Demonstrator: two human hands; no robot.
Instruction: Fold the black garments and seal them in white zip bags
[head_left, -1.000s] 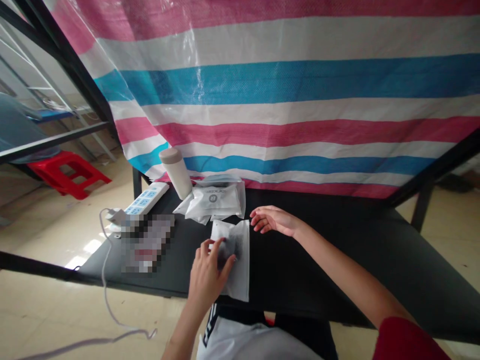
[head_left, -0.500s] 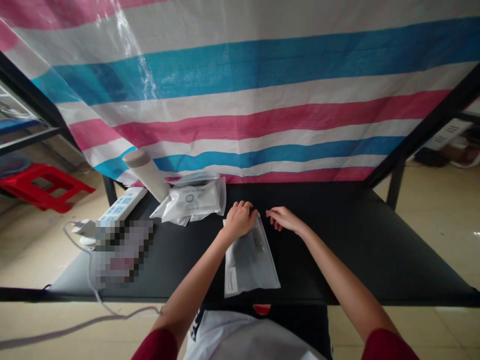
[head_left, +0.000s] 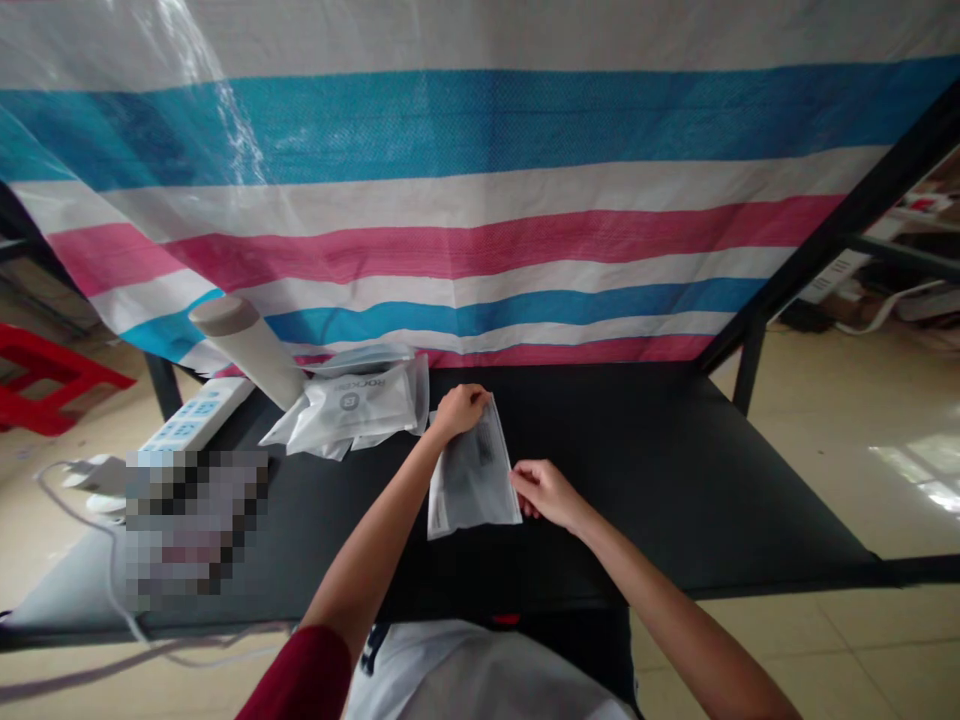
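Observation:
A frosted plastic bag [head_left: 476, 485] with a clear panel lies in front of me, its lower end toward me. My left hand [head_left: 460, 408] is closed over the bag's far end, fingers curled at its top edge. At the right side of the bag, my right hand [head_left: 541, 487] pinches the edge about halfway down, with thumb and fingers together. Whatever is inside the bag is too dim to make out.
Several white packets [head_left: 360, 405] with printed lettering lie at the back left, beside a leaning white bottle [head_left: 259, 355]. A power strip [head_left: 199, 415], a white cable [head_left: 112, 575] and a blurred-out object [head_left: 199, 525] are on the left. Striped sheeting [head_left: 465, 240] hangs behind the black table [head_left: 645, 480].
My right hand has come down and in to the bag's right edge, where it was apart from it before. The bag has shifted slightly away from me, and the view has turned.

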